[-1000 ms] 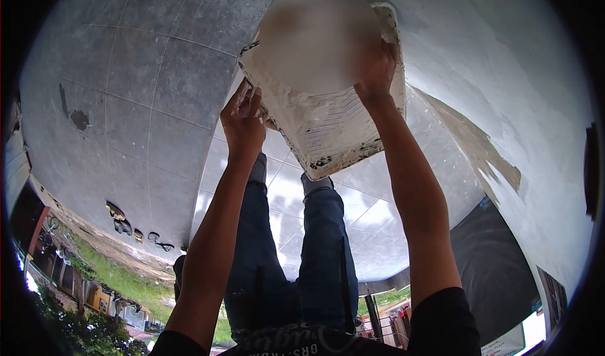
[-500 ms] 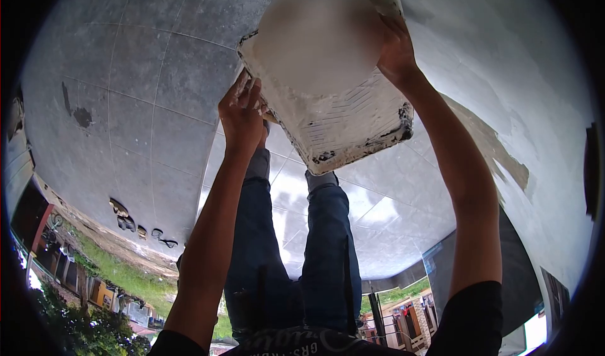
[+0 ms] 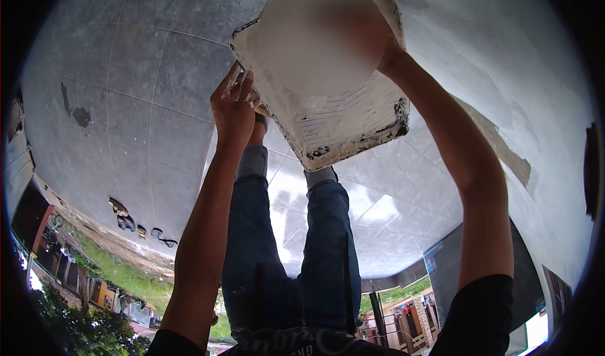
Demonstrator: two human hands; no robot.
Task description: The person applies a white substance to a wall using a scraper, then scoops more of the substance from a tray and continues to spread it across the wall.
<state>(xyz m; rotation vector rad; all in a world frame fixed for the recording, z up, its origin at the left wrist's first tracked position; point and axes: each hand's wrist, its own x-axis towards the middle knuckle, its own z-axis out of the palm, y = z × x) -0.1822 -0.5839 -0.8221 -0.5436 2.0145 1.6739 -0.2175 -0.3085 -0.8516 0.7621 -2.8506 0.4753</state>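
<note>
A paint tray (image 3: 340, 126), coated in dried white paint with dark chipped patches on its rim and a ribbed slope, is held up in front of my legs. My left hand (image 3: 232, 107) is closed on its left edge, with white paint smears on the fingers. My right hand (image 3: 365, 34) reaches in over the tray's right part. A round blurred patch covers most of that hand and the tray's upper middle, so its fingers and anything in them are hidden.
Grey tiled floor (image 3: 151, 97) spreads below. A partly painted wall (image 3: 517, 91) with a bare patch (image 3: 498, 141) stands at right. My legs in jeans (image 3: 265, 249) are under the tray. Pairs of sandals (image 3: 121, 214) lie near the floor's edge by the grass (image 3: 126, 268).
My right hand has moved left from the tray's right rim, further over the tray and into the blurred patch. The tray and my left hand have shifted slightly left and up.
</note>
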